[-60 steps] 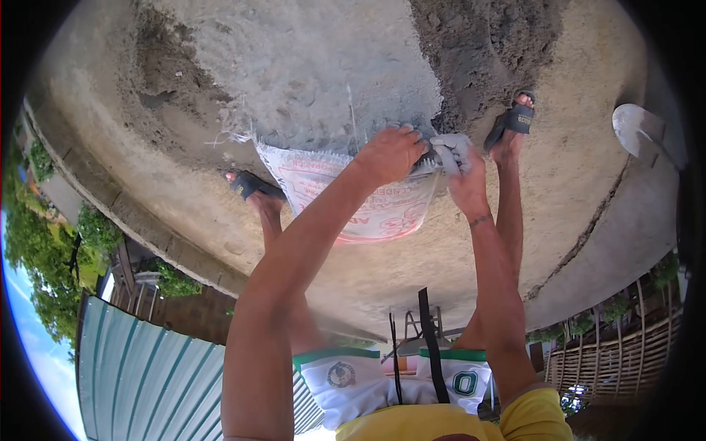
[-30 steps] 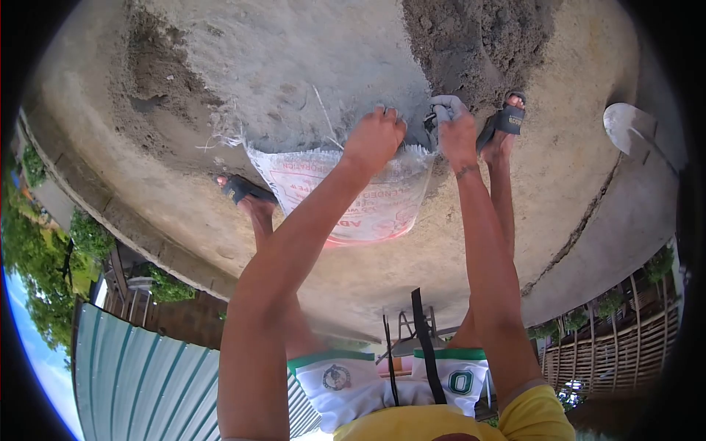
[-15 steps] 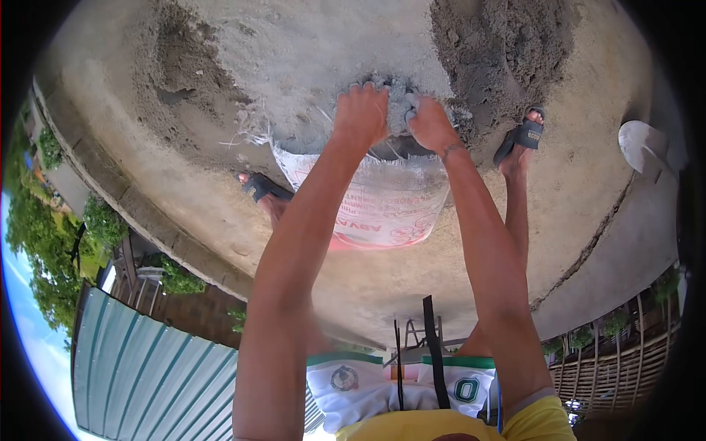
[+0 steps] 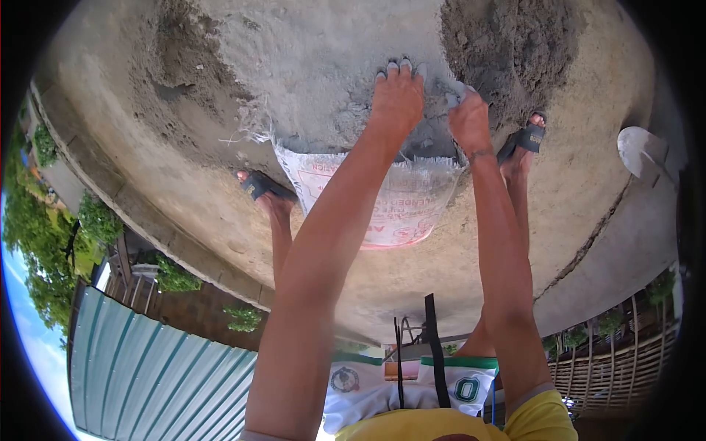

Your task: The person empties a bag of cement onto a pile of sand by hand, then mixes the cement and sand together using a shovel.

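Left hand [image 4: 399,99] and right hand [image 4: 469,119] have shifted rightward, the former bent over powder [image 4: 346,119], the latter curled narrow, both holds unclear, the sack [image 4: 412,198] just behind them, where slow movement should limit dust.

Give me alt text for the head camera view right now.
A person's left hand and right hand, both dusted grey, reach beyond a red-printed white sack, over grey powder. Darker material lies on either side; a shovel lies far right.
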Demonstrator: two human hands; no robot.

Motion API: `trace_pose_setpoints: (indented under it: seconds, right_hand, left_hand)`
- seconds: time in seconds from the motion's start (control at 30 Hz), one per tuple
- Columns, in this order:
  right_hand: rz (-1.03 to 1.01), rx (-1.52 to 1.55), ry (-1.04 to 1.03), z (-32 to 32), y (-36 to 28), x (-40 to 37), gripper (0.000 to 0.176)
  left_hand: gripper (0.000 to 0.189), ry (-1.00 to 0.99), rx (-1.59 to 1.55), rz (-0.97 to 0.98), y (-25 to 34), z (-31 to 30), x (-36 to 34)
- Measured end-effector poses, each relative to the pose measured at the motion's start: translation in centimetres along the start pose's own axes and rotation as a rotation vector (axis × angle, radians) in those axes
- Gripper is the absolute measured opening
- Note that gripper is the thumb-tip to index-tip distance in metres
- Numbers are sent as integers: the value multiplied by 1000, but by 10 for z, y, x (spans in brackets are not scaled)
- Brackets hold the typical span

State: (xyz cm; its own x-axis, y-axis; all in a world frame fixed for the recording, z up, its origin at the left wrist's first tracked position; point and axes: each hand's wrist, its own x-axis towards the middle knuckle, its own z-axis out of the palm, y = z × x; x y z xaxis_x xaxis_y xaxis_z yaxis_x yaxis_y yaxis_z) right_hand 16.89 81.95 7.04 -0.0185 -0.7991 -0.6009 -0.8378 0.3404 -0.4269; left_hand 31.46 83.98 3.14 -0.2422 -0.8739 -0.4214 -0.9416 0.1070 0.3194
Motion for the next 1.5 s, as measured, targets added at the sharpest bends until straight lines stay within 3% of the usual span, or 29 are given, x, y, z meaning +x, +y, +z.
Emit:
trace_pose_setpoints:
  seconds: [0.1,0.3,0.4,0.5,0.6,0.7,0.9,1.0,1.1,1.2,1.27,1.4,1.5]
  right_hand:
    - [12,54,9,-3,-1,3,30]
    - [3,177,-35,-16,7,-22,31]
    - [-22,221,-41,-15,29,-32,31]
    - [82,317,-76,-11,45,-40,29]
    - [138,329,-93,-9,47,-40,27]
    - [97,301,-65,-6,54,-40,25]
    - [101,374,-37,-9,47,-35,21]
    - [121,400,-42,-9,53,-32,21]
    - [108,362,-32,-4,67,-31,21]
    - [72,310,-14,0,68,-30,21]
    - [142,320,-46,0,68,-33,21]
    - [96,361,-48,3,65,-36,22]
    - [163,354,-86,-1,53,-34,22]
  left_hand:
    - [43,-130,-18,-105,10,10,-1]
    - [29,-396,-106,-29,0,-4,-7]
    - [26,-288,-104,-117,11,-12,-7]
    - [27,-10,-78,-4,22,-10,-8]
    - [27,-85,7,-16,27,9,-1]
    - [29,-111,-128,-151,26,15,-1]
    - [41,-331,-235,-182,20,-10,10]
    - [52,-155,-374,-316,25,-37,3]
    - [57,-3,-327,-302,14,-22,-6]
    - [45,85,-328,-175,22,10,3]
    - [40,61,-292,-171,34,20,5]
    - [29,45,-128,-133,45,38,11]
    - [25,-174,-155,-30,47,33,9]
